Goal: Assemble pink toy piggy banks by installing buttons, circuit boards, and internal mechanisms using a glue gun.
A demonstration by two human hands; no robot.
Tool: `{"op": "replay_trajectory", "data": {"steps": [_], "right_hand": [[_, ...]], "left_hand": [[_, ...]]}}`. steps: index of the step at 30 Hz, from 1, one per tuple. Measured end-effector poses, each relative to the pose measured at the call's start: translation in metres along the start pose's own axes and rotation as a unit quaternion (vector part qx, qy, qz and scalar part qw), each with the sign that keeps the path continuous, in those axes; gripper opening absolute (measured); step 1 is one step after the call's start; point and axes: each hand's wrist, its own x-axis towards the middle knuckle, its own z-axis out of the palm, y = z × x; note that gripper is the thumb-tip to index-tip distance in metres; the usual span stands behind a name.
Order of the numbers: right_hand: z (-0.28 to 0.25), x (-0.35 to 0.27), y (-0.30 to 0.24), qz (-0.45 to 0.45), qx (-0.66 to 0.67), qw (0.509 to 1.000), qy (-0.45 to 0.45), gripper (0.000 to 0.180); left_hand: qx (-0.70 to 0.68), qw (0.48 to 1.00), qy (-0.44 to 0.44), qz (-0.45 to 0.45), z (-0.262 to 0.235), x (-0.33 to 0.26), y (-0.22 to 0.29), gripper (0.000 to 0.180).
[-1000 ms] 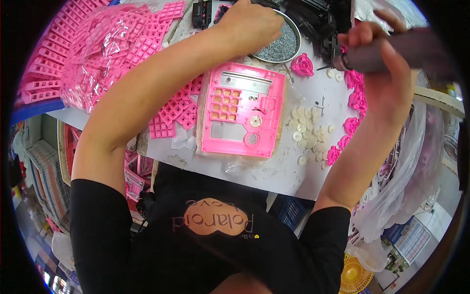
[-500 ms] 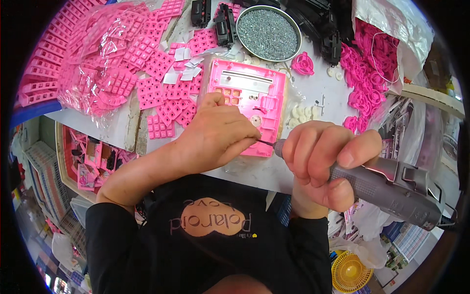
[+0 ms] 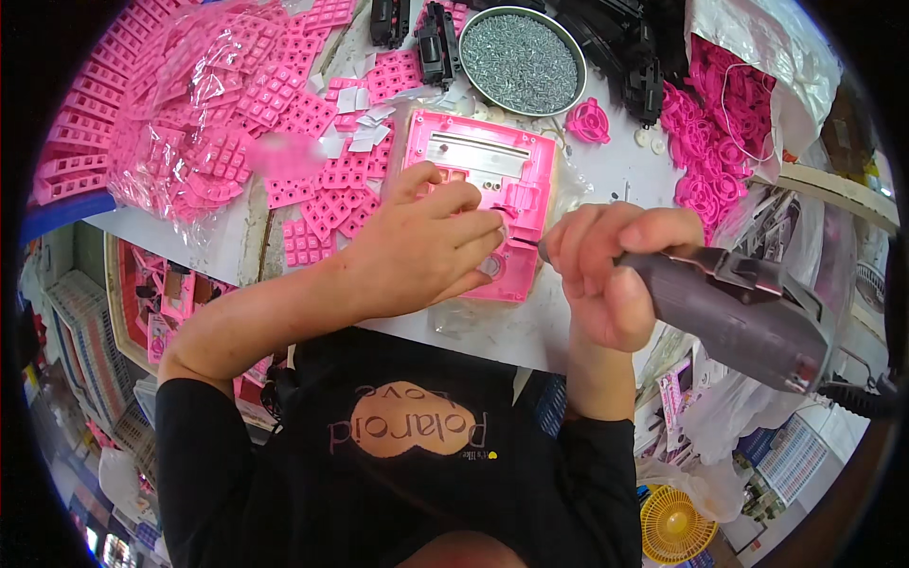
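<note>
The pink panel (image 3: 521, 194) lies on the table (image 3: 620, 172). The right hand (image 3: 615, 270) is wrapped around a grey screwdriver (image 3: 724, 308), its bit pointing left over the panel's right side. The left hand (image 3: 426, 241) is over the panel, fingers bent near the bit; whether they pinch anything, I cannot tell. Beyond the panel stands a bowl (image 3: 583, 79) of screws (image 3: 521, 59); pink keypads (image 3: 331, 213) lie left of the panel.

the right hand (image 3: 611, 275) grips a grey power screwdriver (image 3: 729, 317), its bit (image 3: 525, 245) over the pink casing (image 3: 514, 279) beneath the left hand (image 3: 407, 248).
</note>
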Motion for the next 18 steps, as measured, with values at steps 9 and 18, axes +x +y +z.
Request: {"op": "replay_trajectory", "data": {"steps": [9,18], "right_hand": [[-0.003,-0.009,0.023,0.038,-0.119,0.992,-0.024,0.020],[-0.017,0.005,0.031,0.088,-0.020,0.992,-0.084,0.023]], "left_hand": [[0.057,0.997,0.029,0.038,0.000,0.001,0.002,0.017],[0.055,0.998,-0.017,0.039,0.004,0.000,0.002,0.024]]}}
